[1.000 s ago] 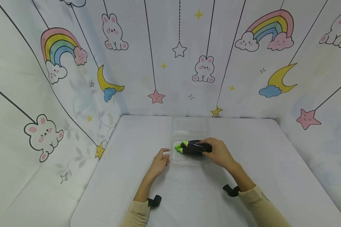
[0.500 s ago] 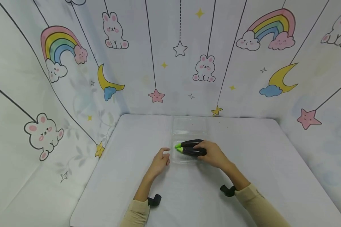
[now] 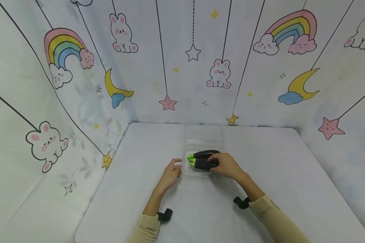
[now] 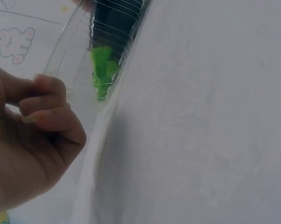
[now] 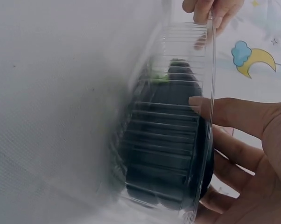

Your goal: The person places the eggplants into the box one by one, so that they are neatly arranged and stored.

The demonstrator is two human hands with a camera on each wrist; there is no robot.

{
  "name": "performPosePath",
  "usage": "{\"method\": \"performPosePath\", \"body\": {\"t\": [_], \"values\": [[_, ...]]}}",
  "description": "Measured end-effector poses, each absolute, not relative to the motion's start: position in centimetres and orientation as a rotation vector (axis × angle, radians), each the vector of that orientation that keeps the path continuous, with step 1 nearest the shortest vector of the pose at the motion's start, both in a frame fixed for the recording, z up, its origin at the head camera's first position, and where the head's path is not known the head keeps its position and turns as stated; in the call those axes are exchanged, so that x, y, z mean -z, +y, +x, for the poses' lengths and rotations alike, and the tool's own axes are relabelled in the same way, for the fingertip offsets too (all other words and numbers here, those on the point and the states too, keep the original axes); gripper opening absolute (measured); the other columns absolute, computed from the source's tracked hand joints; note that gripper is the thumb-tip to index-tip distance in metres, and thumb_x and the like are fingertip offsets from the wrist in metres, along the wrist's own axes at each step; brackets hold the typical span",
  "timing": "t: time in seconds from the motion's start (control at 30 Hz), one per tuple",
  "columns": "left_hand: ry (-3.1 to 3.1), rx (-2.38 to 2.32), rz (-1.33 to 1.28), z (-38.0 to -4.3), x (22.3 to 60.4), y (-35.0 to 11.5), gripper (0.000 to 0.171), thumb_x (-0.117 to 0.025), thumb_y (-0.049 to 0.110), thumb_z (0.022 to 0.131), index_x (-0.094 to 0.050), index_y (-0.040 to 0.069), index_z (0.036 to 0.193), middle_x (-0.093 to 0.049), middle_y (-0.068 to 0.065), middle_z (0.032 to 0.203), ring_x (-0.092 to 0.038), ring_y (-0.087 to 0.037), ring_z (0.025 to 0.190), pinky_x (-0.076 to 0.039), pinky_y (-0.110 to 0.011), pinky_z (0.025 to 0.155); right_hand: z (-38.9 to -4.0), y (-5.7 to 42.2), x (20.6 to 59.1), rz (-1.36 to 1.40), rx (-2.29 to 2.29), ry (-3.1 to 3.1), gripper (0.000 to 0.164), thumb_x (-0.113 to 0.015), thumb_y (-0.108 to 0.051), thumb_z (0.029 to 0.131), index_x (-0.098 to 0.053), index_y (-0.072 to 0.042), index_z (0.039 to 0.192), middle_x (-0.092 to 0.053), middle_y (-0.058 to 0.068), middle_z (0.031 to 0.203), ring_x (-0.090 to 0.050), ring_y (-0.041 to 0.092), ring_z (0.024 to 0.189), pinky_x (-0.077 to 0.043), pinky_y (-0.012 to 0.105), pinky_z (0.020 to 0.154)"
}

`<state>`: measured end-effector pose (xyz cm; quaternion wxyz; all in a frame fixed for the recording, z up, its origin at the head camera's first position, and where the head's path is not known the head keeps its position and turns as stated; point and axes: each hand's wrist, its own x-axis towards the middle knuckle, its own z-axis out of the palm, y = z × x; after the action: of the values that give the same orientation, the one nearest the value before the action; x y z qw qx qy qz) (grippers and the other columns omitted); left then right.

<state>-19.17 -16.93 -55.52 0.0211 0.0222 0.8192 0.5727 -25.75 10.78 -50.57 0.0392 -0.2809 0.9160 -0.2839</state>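
Note:
Several dark purple eggplants with bright green stems lie side by side in a clear plastic container. My right hand reaches over the container's right end and grips a front eggplant, thumb on the near side, fingers over the top. In the right wrist view the ribbed container wall stands before the eggplants. At the opposite end my left hand holds the container's left rim with curled fingers. In the left wrist view those fingers are bent by the rim, and their exact contact is partly hidden.
The container's hinged lid lies open behind it. Beneath is a white-covered table, whose back edge meets a printed curtain. A black wrist camera sits on the right forearm, another wrist camera on the left.
My right hand has lowered the raised eggplant into the container and shifted slightly left. Three green stems now show side by side. The left hand has stayed in place.

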Motion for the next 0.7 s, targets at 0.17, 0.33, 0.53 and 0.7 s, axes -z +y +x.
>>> {"method": "performPosePath", "body": {"t": [0.17,0.33,0.53,0.7], "values": [[2.546,-1.767,0.062,-19.1,55.5,-16.9,0.035,-0.045,0.014,0.112,-0.049,0.0,0.143,-0.053,0.002,0.069,-0.039,-0.011,0.058,-0.033,-0.022,0.053,-26.0,10.8,50.7,-0.839,0.818,2.822,0.035,-0.091,-0.016,0.079,-0.08,-0.009,0.111,-0.073,0.006,0.111,-0.066,0.031,0.107,-0.053,0.053,0.093],[2.558,-1.761,0.065,-18.9,55.4,-16.8,0.034,-0.046,0.014,0.111,-0.049,0.001,0.143,-0.054,0.002,0.07,-0.039,-0.011,0.059,-0.033,-0.023,0.054,-26.4,10.8,50.9,-0.924,0.761,2.823,0.034,-0.092,-0.017,0.078,-0.082,-0.009,0.109,-0.072,0.003,0.104,-0.064,0.024,0.098,-0.053,0.049,0.089],[2.598,-1.711,0.068,-18.8,55.1,-16.9,0.036,-0.047,0.016,0.111,-0.049,0.002,0.144,-0.056,0.002,0.072,-0.042,-0.011,0.061,-0.036,-0.024,0.057,-26.7,10.9,51.0,-0.951,0.736,2.818,0.033,-0.093,-0.019,0.078,-0.082,-0.01,0.108,-0.073,0.0,0.1,-0.064,0.019,0.094,-0.054,0.044,0.085],[2.681,-1.615,0.051,-18.9,54.5,-17.6,0.042,-0.051,0.02,0.11,-0.047,0.001,0.147,-0.065,-0.006,0.08,-0.049,-0.014,0.065,-0.041,-0.028,0.059,-26.5,11.2,50.6,-0.9,0.836,2.807,0.028,-0.09,-0.021,0.083,-0.082,-0.011,0.108,-0.074,-0.002,0.098,-0.066,0.016,0.09,-0.055,0.04,0.079]]}}
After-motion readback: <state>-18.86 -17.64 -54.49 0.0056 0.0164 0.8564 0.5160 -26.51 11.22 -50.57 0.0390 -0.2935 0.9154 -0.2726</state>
